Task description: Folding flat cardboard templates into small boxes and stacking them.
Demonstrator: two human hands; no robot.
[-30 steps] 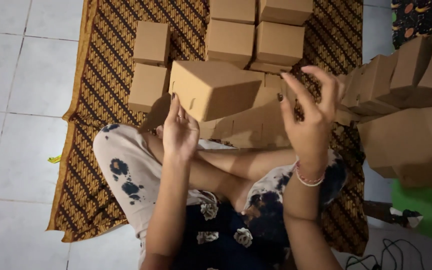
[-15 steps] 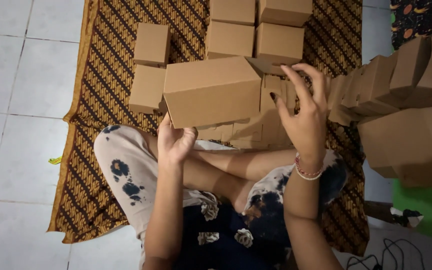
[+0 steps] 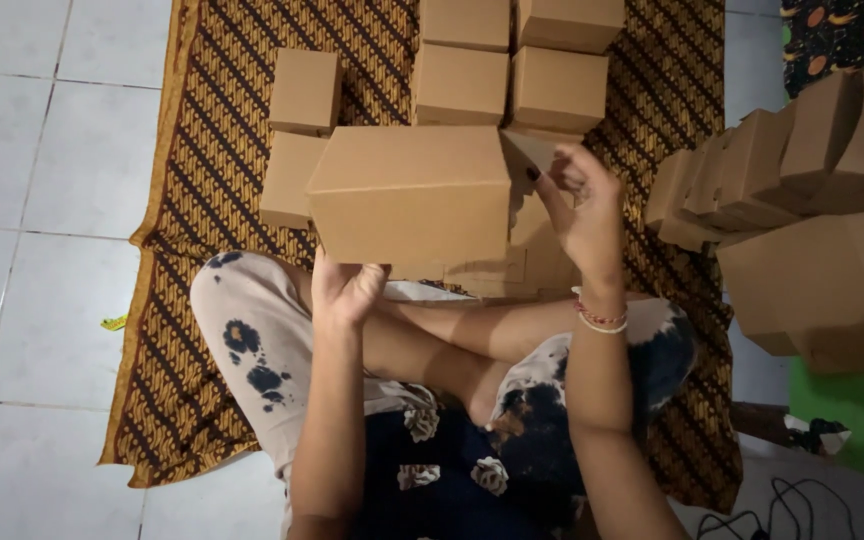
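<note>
I hold a brown cardboard box (image 3: 410, 192) up in front of me, over my crossed legs. My left hand (image 3: 345, 288) supports it from underneath, fingers curled against its lower edge. At the box's right end, my right hand (image 3: 580, 205) pinches an open side flap (image 3: 529, 150). Flat folded cardboard blanks (image 3: 507, 265) lie just behind the box, partly hidden by it.
Several finished boxes (image 3: 304, 90) stand on the patterned brown cloth (image 3: 187, 300) ahead of me. A leaning stack of boxes (image 3: 782, 160) fills the right side. White floor tiles (image 3: 42, 200) lie to the left; cables (image 3: 782, 500) and a green mat (image 3: 852, 420) at lower right.
The box has turned from a tilted corner-on pose to level and square to me. My left hand slid under it; my right hand moved to the right-end flap.
</note>
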